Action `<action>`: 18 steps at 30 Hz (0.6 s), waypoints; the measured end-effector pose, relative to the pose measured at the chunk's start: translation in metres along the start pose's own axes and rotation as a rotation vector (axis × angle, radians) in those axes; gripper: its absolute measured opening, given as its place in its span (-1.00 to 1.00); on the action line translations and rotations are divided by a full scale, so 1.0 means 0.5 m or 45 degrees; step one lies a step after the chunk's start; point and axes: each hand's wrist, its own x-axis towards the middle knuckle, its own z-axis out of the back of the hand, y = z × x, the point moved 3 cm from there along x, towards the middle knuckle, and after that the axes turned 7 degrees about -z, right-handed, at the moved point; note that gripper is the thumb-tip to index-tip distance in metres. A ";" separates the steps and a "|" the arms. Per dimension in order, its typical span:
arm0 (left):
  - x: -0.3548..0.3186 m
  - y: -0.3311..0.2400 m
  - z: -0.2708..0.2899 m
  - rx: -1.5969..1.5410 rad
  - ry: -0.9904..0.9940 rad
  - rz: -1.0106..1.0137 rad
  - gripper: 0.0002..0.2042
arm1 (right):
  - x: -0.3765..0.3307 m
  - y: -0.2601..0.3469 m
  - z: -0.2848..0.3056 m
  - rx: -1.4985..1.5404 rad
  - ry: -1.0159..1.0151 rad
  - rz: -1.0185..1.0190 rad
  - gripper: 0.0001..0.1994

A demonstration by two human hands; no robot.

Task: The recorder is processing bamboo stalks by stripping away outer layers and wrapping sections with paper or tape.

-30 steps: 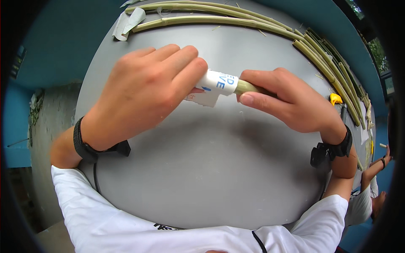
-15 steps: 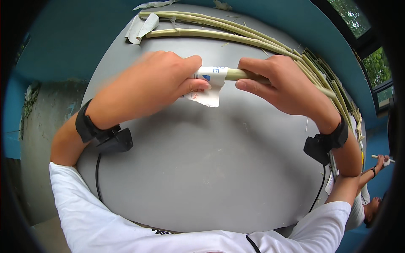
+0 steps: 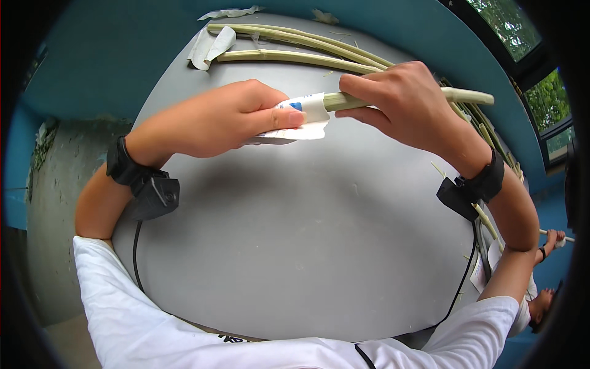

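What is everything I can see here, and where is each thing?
Table: one, grey, fills the middle.
Held stalk: one, pale green, above the table.
Paper sheet: one, white, wrapped at the held stalk's left end.
Loose stalks: several, pale green, along the table's far and right edges.
Paper scrap: one, white, table's far left.
Other person: one, lower right.
Wristbands: two, black.
Left hand: pinches the paper.
Right hand: grips the held stalk.
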 end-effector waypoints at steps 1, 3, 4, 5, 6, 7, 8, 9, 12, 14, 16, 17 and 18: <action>-0.002 0.000 -0.004 0.181 -0.090 -0.083 -0.62 | 0.003 -0.002 -0.001 0.159 0.114 -0.044 -0.72; -0.008 0.003 -0.016 0.668 -0.245 -0.270 -0.61 | 0.001 -0.001 -0.014 1.050 0.796 -0.535 -0.56; -0.012 -0.005 -0.019 1.159 -0.387 -0.464 -0.60 | -0.004 -0.001 -0.020 1.234 1.039 -0.598 -0.53; -0.012 -0.005 -0.020 1.156 -0.388 -0.469 -0.60 | -0.011 0.001 -0.024 1.416 1.284 -0.659 -0.49; -0.012 -0.005 -0.022 1.180 -0.373 -0.484 -0.58 | -0.022 0.004 -0.029 1.463 1.269 -0.687 -0.48; -0.013 -0.004 -0.026 1.205 -0.357 -0.493 -0.56 | -0.029 0.012 -0.031 1.463 1.272 -0.686 -0.48; -0.012 -0.006 -0.027 1.204 -0.356 -0.491 -0.56 | -0.027 0.012 -0.026 1.161 1.006 -0.584 -0.52; -0.009 -0.005 -0.027 1.091 -0.288 -0.375 -0.56 | -0.023 0.010 -0.019 0.861 0.742 -0.478 -0.56; 0.000 0.002 -0.010 0.565 -0.069 -0.145 -0.56 | -0.027 0.010 -0.012 0.255 0.267 -0.157 -0.66; 0.005 0.007 -0.003 0.160 0.070 -0.030 -0.55 | -0.025 0.006 -0.005 -0.042 -0.079 -0.011 -0.67; 0.003 0.008 -0.001 0.043 0.085 0.065 -0.59 | -0.021 -0.001 -0.012 0.145 0.021 -0.071 -0.66; -0.002 0.009 -0.011 0.044 0.080 0.066 -0.59 | -0.017 -0.003 -0.016 0.331 0.124 -0.128 -0.65; -0.008 0.000 -0.015 0.562 -0.141 -0.133 -0.60 | -0.011 -0.009 -0.028 0.870 0.468 -0.393 -0.59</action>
